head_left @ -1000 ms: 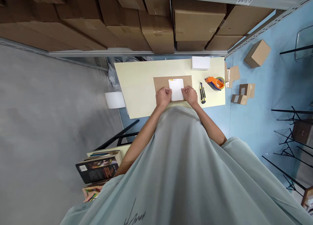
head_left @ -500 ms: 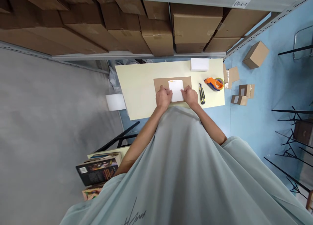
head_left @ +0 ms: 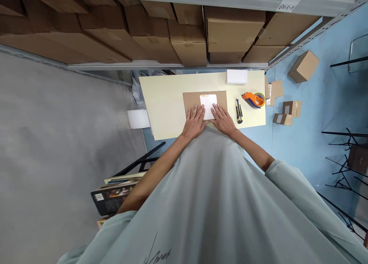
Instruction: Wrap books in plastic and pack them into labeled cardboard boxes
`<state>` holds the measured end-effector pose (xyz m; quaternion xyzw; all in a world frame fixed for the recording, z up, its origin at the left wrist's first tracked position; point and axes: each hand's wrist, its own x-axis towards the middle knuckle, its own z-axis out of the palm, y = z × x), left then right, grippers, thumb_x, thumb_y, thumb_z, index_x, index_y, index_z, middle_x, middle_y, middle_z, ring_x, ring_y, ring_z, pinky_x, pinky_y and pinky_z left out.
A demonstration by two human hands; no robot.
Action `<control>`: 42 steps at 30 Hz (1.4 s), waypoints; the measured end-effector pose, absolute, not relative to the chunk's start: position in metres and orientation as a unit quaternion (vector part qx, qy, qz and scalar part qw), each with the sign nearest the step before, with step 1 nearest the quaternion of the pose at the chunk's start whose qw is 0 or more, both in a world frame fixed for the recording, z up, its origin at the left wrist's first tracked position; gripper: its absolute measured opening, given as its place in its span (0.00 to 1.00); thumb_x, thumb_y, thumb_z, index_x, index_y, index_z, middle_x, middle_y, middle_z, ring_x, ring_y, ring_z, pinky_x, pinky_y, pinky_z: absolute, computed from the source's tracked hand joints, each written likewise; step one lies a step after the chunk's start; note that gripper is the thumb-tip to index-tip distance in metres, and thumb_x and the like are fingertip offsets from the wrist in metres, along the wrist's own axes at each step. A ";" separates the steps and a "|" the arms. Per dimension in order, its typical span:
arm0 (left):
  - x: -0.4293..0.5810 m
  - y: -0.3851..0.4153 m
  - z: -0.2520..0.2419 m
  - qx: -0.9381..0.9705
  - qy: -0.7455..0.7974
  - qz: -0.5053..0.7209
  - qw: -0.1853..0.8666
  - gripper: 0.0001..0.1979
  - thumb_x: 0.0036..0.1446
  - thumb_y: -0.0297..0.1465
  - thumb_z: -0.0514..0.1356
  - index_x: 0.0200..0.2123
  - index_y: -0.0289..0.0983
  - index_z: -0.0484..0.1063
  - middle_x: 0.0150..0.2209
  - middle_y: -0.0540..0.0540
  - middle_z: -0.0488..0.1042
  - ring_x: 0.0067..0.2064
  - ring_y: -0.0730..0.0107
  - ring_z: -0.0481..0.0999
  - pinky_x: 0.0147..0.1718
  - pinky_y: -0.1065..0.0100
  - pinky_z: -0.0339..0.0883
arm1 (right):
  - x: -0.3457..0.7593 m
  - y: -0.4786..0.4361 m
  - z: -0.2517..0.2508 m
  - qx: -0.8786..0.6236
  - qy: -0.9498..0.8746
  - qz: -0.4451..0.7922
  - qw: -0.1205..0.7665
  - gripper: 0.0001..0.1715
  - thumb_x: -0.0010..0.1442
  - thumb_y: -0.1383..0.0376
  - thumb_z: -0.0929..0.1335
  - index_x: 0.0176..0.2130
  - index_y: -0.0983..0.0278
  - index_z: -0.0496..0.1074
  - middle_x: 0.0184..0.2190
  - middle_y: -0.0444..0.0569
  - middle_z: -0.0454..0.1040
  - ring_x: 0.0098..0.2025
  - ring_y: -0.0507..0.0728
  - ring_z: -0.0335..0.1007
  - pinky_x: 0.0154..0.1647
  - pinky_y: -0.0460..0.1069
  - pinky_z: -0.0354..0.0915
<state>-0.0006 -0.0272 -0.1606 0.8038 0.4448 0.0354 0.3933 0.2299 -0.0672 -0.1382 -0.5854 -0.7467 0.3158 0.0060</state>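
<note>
A white paper label (head_left: 208, 106) with a small orange print at its top lies on a flat brown cardboard piece (head_left: 191, 99). My left hand (head_left: 194, 122) rests flat, fingers spread, over the cardboard and the label's left edge. On the other side, my right hand (head_left: 223, 121) lies flat with its fingers apart across the label's lower right edge. To the right of it, a black and yellow box cutter (head_left: 239, 111) lies on the pale yellow table (head_left: 165, 110). An orange and blue tape dispenser (head_left: 253, 100) sits farther right.
A white stack or box (head_left: 236, 77) stands at the table's back edge. Cardboard boxes (head_left: 235, 34) fill the shelf above. More boxes (head_left: 303, 66) are on the blue floor at right. Books (head_left: 112, 200) stand at lower left, near a white roll (head_left: 138, 119).
Both hands have let go of the label's side edges. Their fingers have opened out and now lie flat on the label's sides and the cardboard.
</note>
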 end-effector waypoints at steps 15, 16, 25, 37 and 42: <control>0.008 -0.003 -0.156 0.799 0.459 0.045 0.387 0.41 0.78 0.51 0.51 0.84 0.34 0.57 0.86 0.32 0.49 0.88 0.39 0.38 0.83 0.34 0.23 | 0.225 -0.048 -0.142 -0.620 -0.729 0.288 0.012 0.43 0.84 0.54 0.55 0.85 0.76 0.51 0.88 0.63 0.42 0.90 0.68 0.35 0.90 0.68 0.35; 0.004 -0.008 -0.157 0.801 0.455 0.041 0.387 0.40 0.78 0.49 0.51 0.84 0.34 0.57 0.86 0.33 0.49 0.88 0.39 0.38 0.83 0.33 0.24 | 0.226 -0.054 -0.141 -0.612 -0.734 0.296 0.008 0.43 0.84 0.54 0.55 0.84 0.76 0.52 0.87 0.63 0.43 0.90 0.68 0.36 0.90 0.68 0.36; 0.000 -0.014 -0.171 0.820 0.456 0.038 0.345 0.40 0.80 0.45 0.48 0.86 0.32 0.52 0.86 0.33 0.46 0.88 0.42 0.37 0.84 0.33 0.26 | 0.230 -0.055 -0.151 -0.619 -0.739 0.268 0.006 0.42 0.85 0.53 0.54 0.85 0.72 0.52 0.88 0.61 0.44 0.90 0.67 0.36 0.90 0.67 0.36; 0.005 0.020 -0.185 0.840 0.428 0.060 0.327 0.40 0.80 0.44 0.50 0.86 0.34 0.50 0.87 0.35 0.47 0.88 0.41 0.37 0.84 0.32 0.25 | 0.230 -0.030 -0.170 -0.651 -0.721 0.232 0.036 0.46 0.85 0.50 0.51 0.86 0.76 0.47 0.88 0.62 0.42 0.90 0.69 0.35 0.90 0.71 0.35; -0.019 -0.013 -0.185 0.836 0.433 0.056 0.334 0.40 0.81 0.45 0.49 0.86 0.33 0.51 0.86 0.34 0.49 0.88 0.41 0.39 0.84 0.31 0.26 | 0.238 -0.065 -0.165 -0.651 -0.716 0.248 0.048 0.45 0.85 0.50 0.53 0.86 0.75 0.48 0.87 0.63 0.43 0.90 0.69 0.37 0.90 0.72 0.36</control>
